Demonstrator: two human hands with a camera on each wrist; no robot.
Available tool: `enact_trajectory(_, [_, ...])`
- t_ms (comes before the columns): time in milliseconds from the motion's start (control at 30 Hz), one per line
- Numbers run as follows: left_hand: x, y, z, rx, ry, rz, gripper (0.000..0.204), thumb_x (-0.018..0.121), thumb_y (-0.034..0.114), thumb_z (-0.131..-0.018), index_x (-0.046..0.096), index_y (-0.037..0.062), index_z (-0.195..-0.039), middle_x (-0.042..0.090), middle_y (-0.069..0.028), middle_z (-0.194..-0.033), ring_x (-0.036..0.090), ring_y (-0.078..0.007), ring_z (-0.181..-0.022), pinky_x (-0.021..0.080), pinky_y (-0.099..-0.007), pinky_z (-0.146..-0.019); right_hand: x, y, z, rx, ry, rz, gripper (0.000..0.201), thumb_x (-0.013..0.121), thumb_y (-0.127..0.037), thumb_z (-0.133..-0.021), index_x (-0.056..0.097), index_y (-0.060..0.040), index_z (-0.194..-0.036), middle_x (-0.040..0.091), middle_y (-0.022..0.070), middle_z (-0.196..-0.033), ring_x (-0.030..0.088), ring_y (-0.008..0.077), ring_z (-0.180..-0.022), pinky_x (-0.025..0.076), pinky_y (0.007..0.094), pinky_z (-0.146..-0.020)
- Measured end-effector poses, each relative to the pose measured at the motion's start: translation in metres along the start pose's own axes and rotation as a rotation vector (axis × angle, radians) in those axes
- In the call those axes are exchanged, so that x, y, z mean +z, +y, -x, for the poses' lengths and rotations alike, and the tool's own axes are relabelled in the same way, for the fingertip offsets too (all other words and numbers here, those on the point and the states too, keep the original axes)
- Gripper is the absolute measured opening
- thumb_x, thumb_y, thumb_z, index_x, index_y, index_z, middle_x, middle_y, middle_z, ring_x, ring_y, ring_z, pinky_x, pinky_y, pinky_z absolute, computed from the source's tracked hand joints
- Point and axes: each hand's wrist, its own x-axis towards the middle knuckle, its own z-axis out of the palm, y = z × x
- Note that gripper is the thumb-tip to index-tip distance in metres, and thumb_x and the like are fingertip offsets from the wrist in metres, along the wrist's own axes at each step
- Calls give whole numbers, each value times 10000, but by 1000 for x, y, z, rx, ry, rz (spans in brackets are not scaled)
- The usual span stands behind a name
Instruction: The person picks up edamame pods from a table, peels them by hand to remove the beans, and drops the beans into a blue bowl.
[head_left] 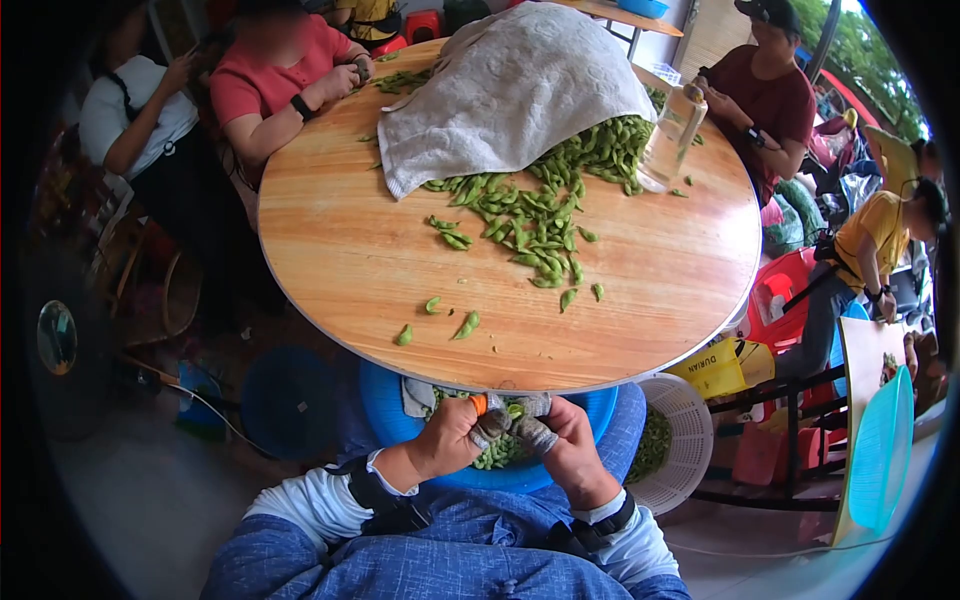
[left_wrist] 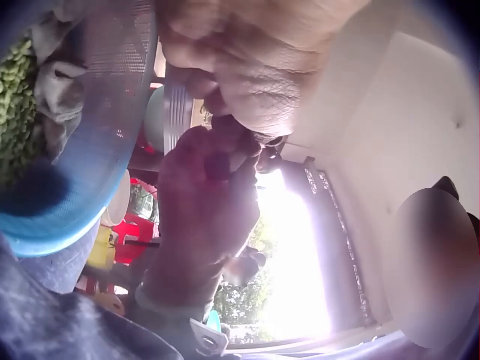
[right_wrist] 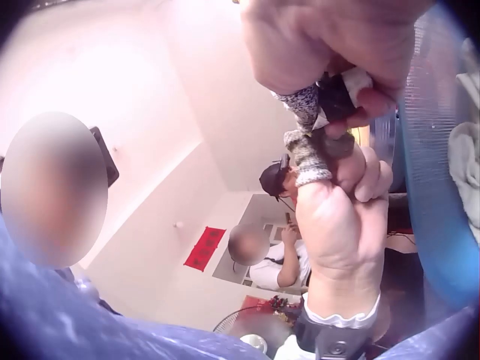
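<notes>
Over a blue plastic basket [head_left: 380,405] on the lap, both hands meet fingertip to fingertip. A small green soybean pod [head_left: 515,410] shows between them, mostly hidden by the fingers. The left hand [head_left: 445,440], with an orange band on one finger, pinches it from the left. From the other side the right hand [head_left: 575,455] pinches it too. Grey knitted covers wrap the thumbs and some fingertips, as the left hand [right_wrist: 337,217] shows in the right wrist view. Green beans [head_left: 495,455] and a grey cloth [head_left: 417,397] lie in the basket.
A round wooden table [head_left: 400,270] stands just ahead, its edge close above the hands. It bears loose pods [head_left: 530,230], a towel-covered heap [head_left: 510,90] and a clear bottle [head_left: 672,140]. A white basket [head_left: 690,440] stands at the right. Other people surround the table.
</notes>
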Motion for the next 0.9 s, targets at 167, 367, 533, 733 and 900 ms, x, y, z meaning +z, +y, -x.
enact_trajectory(167, [9, 0, 3, -105, 141, 303, 228, 463, 226, -865, 557, 28, -929, 569, -7, -802, 523, -96, -695, 413, -228, -630, 2, -6, -1, -303, -20, 630, 251, 601, 21, -690, 547, 11, -935, 575, 90, -875, 550, 199, -783, 437, 279, -698])
enact_trajectory(367, [1, 0, 1, -562, 3, 780, 150, 431, 119, -864, 516, 57, -971, 493, 28, -709, 441, -17, -588, 331, -147, -474, -2, -11, -4, -586, -104, 1182, 288, 575, 81, -603, 559, 9, -882, 544, 132, -818, 544, 276, -771, 439, 298, -682])
enact_trajectory(533, [-1, 3, 2, -467, -138, 736, 148, 405, 101, -855, 504, 54, -955, 492, 23, -691, 441, -31, -555, 333, -158, -465, -2, -4, 0, -192, 78, 693, 278, 550, 89, -623, 561, 16, -891, 548, 115, -826, 541, 241, -778, 433, 285, -678])
enact_trajectory(733, [7, -3, 3, -529, -30, 764, 164, 392, 79, -814, 502, 51, -932, 514, 4, -652, 471, -57, -537, 354, -177, -466, 1, -6, -3, -376, 7, 985, 199, 564, 63, -703, 570, 8, -894, 545, 68, -806, 530, 161, -739, 420, 254, -643])
enact_trajectory(900, [4, -11, 8, -547, -31, 910, 191, 431, 43, -782, 526, 47, -948, 549, -5, -761, 500, -68, -606, 380, -183, -503, 7, -10, -2, -461, -22, 1115, 300, 537, 106, -595, 562, 29, -884, 551, 134, -823, 549, 263, -761, 437, 296, -682])
